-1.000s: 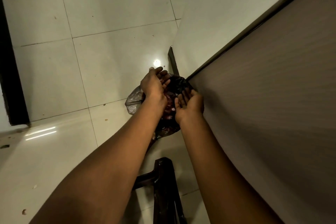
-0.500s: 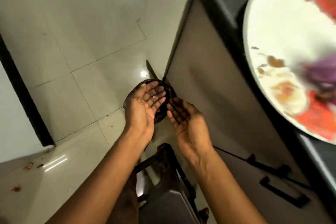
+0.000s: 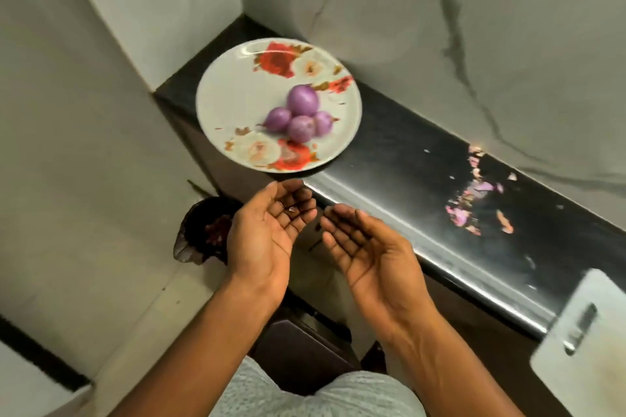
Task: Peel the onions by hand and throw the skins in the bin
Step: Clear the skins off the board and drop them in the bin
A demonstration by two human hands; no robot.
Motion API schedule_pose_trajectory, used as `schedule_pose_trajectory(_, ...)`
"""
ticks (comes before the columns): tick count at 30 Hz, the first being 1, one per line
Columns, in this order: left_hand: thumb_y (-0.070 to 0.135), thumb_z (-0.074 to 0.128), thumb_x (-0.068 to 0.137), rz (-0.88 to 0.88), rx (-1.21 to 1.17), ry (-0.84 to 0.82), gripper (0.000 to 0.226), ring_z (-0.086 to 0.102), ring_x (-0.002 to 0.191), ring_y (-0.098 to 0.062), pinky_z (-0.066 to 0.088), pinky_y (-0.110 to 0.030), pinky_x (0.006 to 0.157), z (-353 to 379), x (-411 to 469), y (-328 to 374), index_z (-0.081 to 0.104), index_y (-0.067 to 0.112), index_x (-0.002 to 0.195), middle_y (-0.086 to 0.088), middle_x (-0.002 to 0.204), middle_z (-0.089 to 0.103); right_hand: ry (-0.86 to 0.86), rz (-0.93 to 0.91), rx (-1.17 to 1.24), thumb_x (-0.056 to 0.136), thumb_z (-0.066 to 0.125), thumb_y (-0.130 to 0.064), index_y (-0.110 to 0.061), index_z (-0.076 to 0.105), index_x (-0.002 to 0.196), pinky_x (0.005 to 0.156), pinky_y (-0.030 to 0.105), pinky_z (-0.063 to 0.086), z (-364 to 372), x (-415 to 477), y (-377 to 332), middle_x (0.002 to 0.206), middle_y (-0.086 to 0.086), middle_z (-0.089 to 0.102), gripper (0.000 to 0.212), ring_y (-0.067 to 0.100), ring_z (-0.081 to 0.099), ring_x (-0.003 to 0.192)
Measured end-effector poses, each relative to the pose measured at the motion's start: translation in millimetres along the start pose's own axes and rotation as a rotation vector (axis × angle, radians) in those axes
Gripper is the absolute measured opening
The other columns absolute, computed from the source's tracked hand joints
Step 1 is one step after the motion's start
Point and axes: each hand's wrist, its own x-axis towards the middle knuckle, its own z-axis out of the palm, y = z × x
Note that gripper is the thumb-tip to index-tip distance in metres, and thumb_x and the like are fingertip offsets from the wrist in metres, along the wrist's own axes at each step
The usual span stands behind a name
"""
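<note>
My left grip [image 3: 267, 237] and right grip [image 3: 369, 257] are both wide, palms up, fingers loosely cupped, holding nothing but a tiny skin fleck [image 3: 291, 209] stuck to my left fingers. Four peeled purple onions [image 3: 301, 115] sit clustered on the round white floral plate [image 3: 216, 101] on the glossy black table [image 3: 406, 162]. Pinkish skin scraps [image 3: 474, 203] lie scattered further right on it. The dark plastic bin bag [image 3: 200, 230] sits on the floor, just left of my left grip
</note>
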Motion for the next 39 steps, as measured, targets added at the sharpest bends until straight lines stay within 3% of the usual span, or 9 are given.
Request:
schedule_pose_trajectory(10,0.018,0.047,0.107,-0.054,0.206,-0.189,0.030,0.073,0.090,-0.022,0.059,-0.036,0.087,100.2,-17.7,-67.9,0.072,0.002,0.108,-0.014,0.095,0.074,0.145,-0.363,0.077,0.105,0.053,-0.012,0.002,0.071,0.119,0.106,0.043,0.056,-77.4,-36.5,-75.0,0.122,0.020,0.075,0.027,0.029,0.072,0.118)
schedule_pose_trajectory(14,0.013,0.048,0.108,0.039,0.472,-0.236,0.029,0.070,0.093,-0.027,0.058,-0.039,0.089,124.7,1.9,-99.1,0.074,0.003,0.102,-0.017,0.096,0.074,0.392,-0.650,-0.525,0.106,0.061,-0.015,-0.020,0.071,0.128,0.099,0.032,0.058,-128.5,-23.8,-86.6,0.117,-0.009,0.076,0.025,0.008,0.070,0.110)
schedule_pose_trajectory(16,0.013,0.049,0.108,0.063,0.585,-0.262,0.029,0.070,0.101,-0.028,0.058,-0.040,0.094,129.6,18.4,-113.3,0.076,0.007,0.102,-0.015,0.103,0.075,0.482,-0.702,-0.841,0.106,0.061,-0.028,-0.030,0.059,0.144,0.111,0.029,0.049,-162.2,-10.9,-87.6,0.140,-0.017,0.064,0.038,0.001,0.057,0.130)
schedule_pose_trajectory(19,0.015,0.049,0.110,0.063,0.708,-0.287,0.027,0.069,0.111,-0.026,0.057,-0.038,0.099,134.3,42.3,-127.0,0.075,0.013,0.109,-0.011,0.113,0.075,0.594,-0.651,-1.306,0.107,0.049,-0.052,-0.028,0.024,0.166,0.131,0.036,0.015,-212.9,14.7,-88.9,0.174,-0.007,0.017,0.068,0.009,0.007,0.162)
schedule_pose_trajectory(23,0.017,0.048,0.110,0.058,0.720,-0.301,0.028,0.069,0.118,-0.025,0.055,-0.032,0.101,141.2,59.9,-133.0,0.073,0.010,0.121,-0.010,0.121,0.073,0.763,-0.484,-1.580,0.102,0.017,-0.075,-0.014,-0.004,0.167,0.132,0.047,-0.003,-237.2,48.7,-95.9,0.176,0.006,-0.007,0.092,0.020,-0.013,0.162)
schedule_pose_trajectory(29,0.020,0.047,0.111,0.153,0.779,-0.333,0.030,0.061,0.131,-0.018,0.045,-0.031,0.113,152.9,77.1,-134.3,0.066,0.016,0.134,-0.003,0.136,0.068,0.707,-0.436,-1.602,0.098,0.004,-0.080,-0.008,-0.012,0.164,0.130,0.050,-0.010,-188.6,98.9,-117.9,0.174,0.013,-0.015,0.099,0.025,-0.019,0.160)
schedule_pose_trajectory(32,0.028,0.044,0.112,0.342,1.130,-0.375,0.042,0.042,0.148,-0.013,0.028,-0.025,0.119,158.0,93.4,-133.5,0.052,0.019,0.153,0.002,0.157,0.051,0.538,-0.516,-1.702,0.102,0.006,-0.075,-0.009,-0.011,0.165,0.132,0.047,-0.007,-165.7,114.0,-113.6,0.174,0.011,-0.013,0.093,0.023,-0.018,0.161)
schedule_pose_trajectory(36,0.036,0.033,0.114,0.407,1.489,-0.461,0.056,0.005,0.162,-0.016,-0.001,-0.037,0.130,165.8,117.4,-137.8,0.025,0.014,0.165,-0.002,0.174,0.019,0.277,-0.669,-1.721,0.109,0.021,-0.062,-0.016,-0.001,0.168,0.133,0.041,0.000,-167.9,105.9,-109.5,0.176,0.001,-0.003,0.078,0.012,-0.011,0.162)
schedule_pose_trajectory(39,0.046,0.025,0.113,0.411,1.710,-0.523,0.064,-0.008,0.162,-0.017,-0.010,-0.041,0.130,167.7,127.3,-145.8,0.011,0.015,0.167,-0.002,0.176,0.004,0.424,-0.716,-1.661,0.109,0.023,-0.060,-0.022,0.005,0.168,0.133,0.040,0.001,-196.8,97.8,-124.5,0.175,-0.003,0.000,0.073,0.012,-0.008,0.162)
